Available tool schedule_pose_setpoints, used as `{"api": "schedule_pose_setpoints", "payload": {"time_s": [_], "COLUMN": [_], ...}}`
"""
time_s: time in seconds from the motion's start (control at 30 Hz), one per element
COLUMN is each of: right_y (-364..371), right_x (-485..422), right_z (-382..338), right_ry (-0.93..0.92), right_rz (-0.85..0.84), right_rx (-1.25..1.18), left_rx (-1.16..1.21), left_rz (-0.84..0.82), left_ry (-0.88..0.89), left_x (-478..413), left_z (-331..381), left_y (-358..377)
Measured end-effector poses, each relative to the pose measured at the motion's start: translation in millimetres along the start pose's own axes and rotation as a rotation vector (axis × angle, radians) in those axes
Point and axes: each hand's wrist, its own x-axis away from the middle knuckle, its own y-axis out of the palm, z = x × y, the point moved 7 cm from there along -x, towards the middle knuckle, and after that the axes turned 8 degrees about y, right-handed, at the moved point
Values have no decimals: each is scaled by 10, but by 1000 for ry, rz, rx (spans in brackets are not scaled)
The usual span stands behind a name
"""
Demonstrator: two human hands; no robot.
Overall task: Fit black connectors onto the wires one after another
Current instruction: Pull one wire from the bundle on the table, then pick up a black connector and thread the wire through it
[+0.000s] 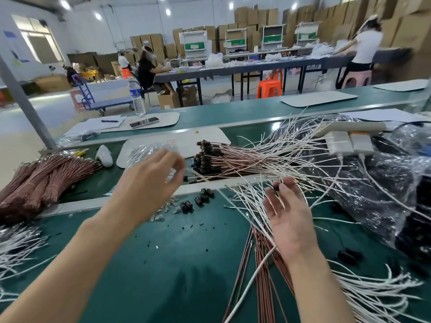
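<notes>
Fingertips (pixel 288 183) of the right hand (pixel 289 215) pinch a black connector (pixel 276 186) above the white wires (pixel 258 220) fanned across the green bench (pixel 175 264). At ten o'clock from it the left hand (pixel 149 185) hovers, blurred, fingers loosely bent; I cannot tell whether it grips anything. Loose connectors (pixel 201 199) lie between the hands, and farther off at twelve o'clock sits a pile of capped copper wires (pixel 210 157).

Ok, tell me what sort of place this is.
Most likely a factory assembly floor for cable work. Bundled wires fitted with black connectors lie on a long green workbench, stacked cardboard boxes line the back wall, and other workers are at long tables.
</notes>
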Motion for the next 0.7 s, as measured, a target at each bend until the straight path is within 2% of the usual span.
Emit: {"api": "schedule_pose_setpoints", "payload": {"time_s": [0.17,0.3,0.4,0.53,0.7], "right_y": [108,173,206,197,205], "right_x": [-14,9,29,21,4], "right_z": [134,208,217,210,270], "right_ry": [-9,-122,-158,-153,-14], "right_rz": [-7,36,45,64,2], "right_rx": [297,654,739,705,423], "left_rx": [-4,-86,-111,-126,0], "left_rz": [-137,-297,-401,-521,-350], "left_ry": [-353,-552,-644,-606,-364], "left_x": [967,1510,1714,1723,1188], "left_z": [-433,-725,-925,-867,-161], "left_y": [81,148,98,166,491]}}
